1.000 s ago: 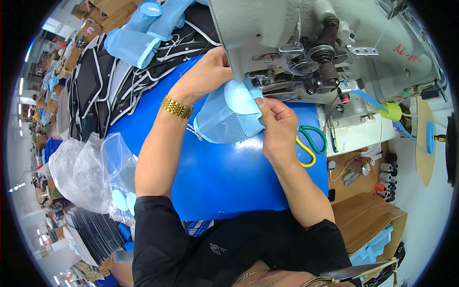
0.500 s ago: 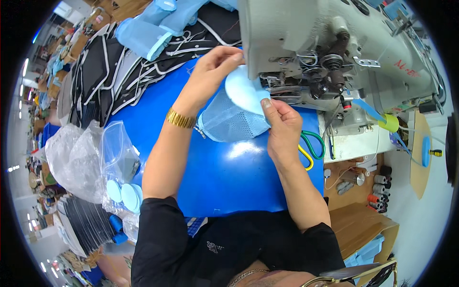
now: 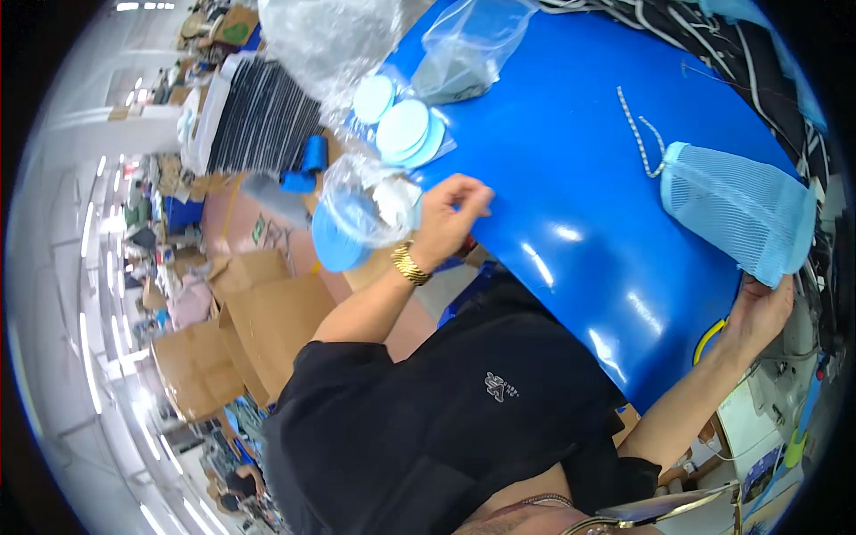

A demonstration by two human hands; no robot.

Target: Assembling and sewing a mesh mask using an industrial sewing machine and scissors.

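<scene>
A light-blue mesh pouch (image 3: 736,209) lies at the right of the blue table, with a speckled drawcord (image 3: 637,138) trailing from its left end. My right hand (image 3: 758,314) grips the pouch's lower right edge; my fingertips are partly hidden beneath it. At the table's near left edge is my left hand (image 3: 455,214), its fingers curled together. A small dark-red thing (image 3: 467,245) shows just under that hand, and I cannot tell if it is held. Several pale-blue discs (image 3: 406,129) lie on clear plastic beyond my left hand.
A clear bag (image 3: 468,53) and crumpled plastic (image 3: 334,40) lie at the far left of the blue table (image 3: 571,160). Left of the table are a thread cone (image 3: 314,153), stacked dark sheets (image 3: 263,116) and cardboard boxes (image 3: 267,321). Black white-edged pieces (image 3: 758,67) fill the far right.
The view has swung left. My left hand has let go of the pouch and moved to the near left table edge. The pouch has come away from the sewing machine, held by my right hand.
</scene>
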